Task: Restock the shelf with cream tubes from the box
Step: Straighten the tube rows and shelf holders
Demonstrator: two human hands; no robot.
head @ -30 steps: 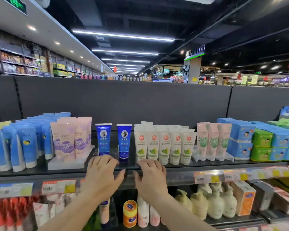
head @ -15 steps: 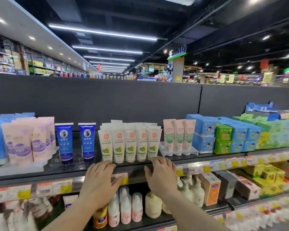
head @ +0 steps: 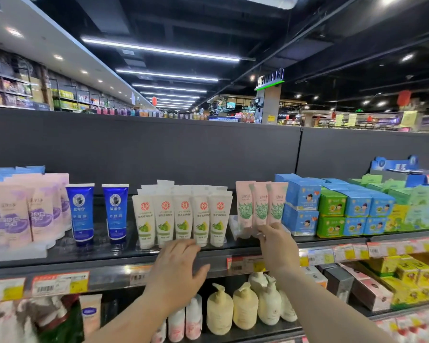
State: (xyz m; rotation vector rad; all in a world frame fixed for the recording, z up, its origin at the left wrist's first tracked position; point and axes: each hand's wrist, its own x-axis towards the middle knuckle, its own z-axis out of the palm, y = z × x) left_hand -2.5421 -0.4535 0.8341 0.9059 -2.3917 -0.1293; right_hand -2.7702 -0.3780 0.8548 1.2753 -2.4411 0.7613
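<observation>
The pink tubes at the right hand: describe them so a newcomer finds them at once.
On the top shelf, right of the white tubes and left of the blue boxes, stand three pink tubes. The right hand touches their base. Only they show green aloe leaves.

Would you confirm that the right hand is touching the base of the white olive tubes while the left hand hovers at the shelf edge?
Not quite: in the head view the right hand touches the base of the pink aloe tubes, not the white ones. The left hand does hover at the shelf edge.
</observation>
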